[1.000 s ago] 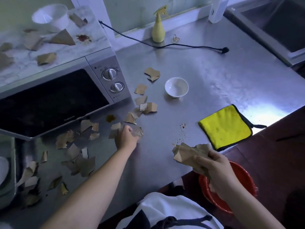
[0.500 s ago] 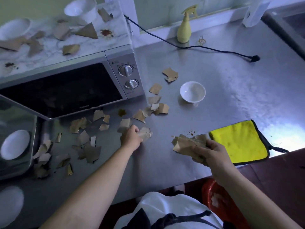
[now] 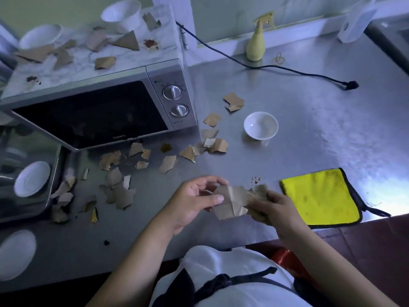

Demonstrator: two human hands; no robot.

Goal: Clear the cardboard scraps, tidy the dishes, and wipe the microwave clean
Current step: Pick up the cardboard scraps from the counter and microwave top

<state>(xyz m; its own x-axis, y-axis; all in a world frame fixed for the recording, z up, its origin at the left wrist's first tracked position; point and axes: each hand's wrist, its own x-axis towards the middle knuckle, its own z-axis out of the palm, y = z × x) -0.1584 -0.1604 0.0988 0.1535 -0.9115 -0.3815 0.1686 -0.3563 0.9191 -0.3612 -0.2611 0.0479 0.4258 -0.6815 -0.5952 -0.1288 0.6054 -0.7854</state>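
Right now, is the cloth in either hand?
No: the cloth lies flat on the counter, while the left hand and right hand both hold scraps.

A pale yellow spray bottle [image 3: 256, 46] stands at the back of a steel counter [image 3: 321, 134]. A black power cord [image 3: 276, 68] runs just in front of the bottle (its plug end rests on the steel, well to the right). A rubber band [image 3: 279, 58] lies just right of the bottle, and a white container [image 3: 356, 23] stands farther right.
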